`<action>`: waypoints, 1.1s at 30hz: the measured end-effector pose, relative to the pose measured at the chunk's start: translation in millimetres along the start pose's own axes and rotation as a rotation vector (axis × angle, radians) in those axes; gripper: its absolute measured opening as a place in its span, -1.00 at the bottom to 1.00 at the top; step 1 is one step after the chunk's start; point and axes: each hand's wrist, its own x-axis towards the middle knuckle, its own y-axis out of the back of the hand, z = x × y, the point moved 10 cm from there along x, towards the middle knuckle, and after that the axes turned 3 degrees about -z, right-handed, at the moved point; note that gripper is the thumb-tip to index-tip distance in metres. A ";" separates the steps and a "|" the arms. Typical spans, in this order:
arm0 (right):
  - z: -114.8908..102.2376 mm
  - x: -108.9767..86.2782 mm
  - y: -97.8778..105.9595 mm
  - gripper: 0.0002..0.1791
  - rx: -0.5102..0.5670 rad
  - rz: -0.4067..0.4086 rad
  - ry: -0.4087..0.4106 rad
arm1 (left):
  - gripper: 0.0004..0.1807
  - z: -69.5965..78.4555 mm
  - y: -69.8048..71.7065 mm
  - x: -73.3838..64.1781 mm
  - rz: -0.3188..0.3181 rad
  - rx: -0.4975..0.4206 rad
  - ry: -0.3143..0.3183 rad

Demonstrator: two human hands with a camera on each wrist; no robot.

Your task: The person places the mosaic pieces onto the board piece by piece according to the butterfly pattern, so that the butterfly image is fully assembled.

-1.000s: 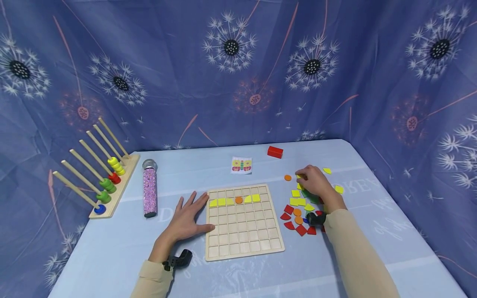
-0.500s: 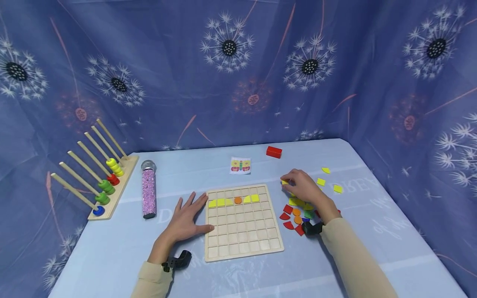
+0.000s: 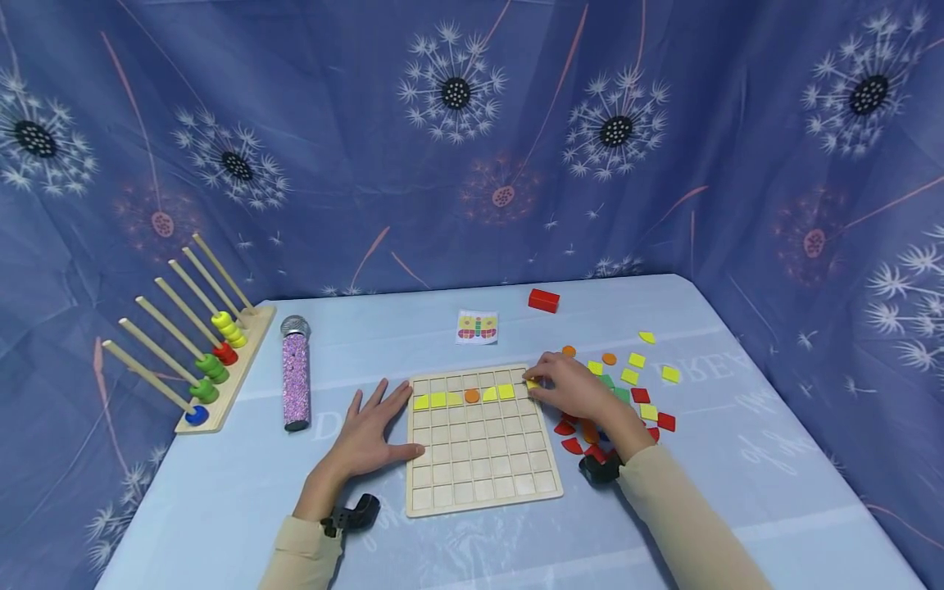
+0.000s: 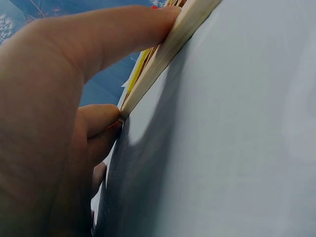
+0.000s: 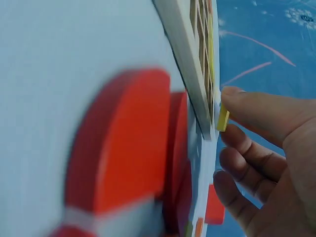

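Note:
A wooden grid board (image 3: pixel 483 451) lies mid-table with a row of yellow tiles and one orange disc (image 3: pixel 472 396) in its second row. My left hand (image 3: pixel 369 434) rests flat with spread fingers, its thumb and fingertips touching the board's left edge. My right hand (image 3: pixel 571 385) pinches a yellow tile (image 5: pixel 223 118) between thumb and finger at the board's upper right edge. Just below and right of that hand lie loose red, orange, green and yellow pieces, partly hidden by the forearm. Red quarter pieces (image 5: pixel 133 143) loom close in the right wrist view.
Behind the board lies a butterfly pattern card (image 3: pixel 477 327), with a red block (image 3: pixel 544 301) to its right. At the left stand a glittery microphone (image 3: pixel 297 373) and a wooden peg abacus (image 3: pixel 236 365) with coloured beads. A dandelion curtain (image 3: pixel 354 147) hangs behind the table.
My right hand has moved left from the loose pieces to the board's upper right edge, carrying the yellow tile. More loose pieces now show behind it. The left hand stays put.

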 end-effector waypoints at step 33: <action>-14.6 8.9 -15.2 -0.69 -0.089 -0.029 -0.006 | 0.15 0.3 1.5 -0.8 0.007 0.002 0.000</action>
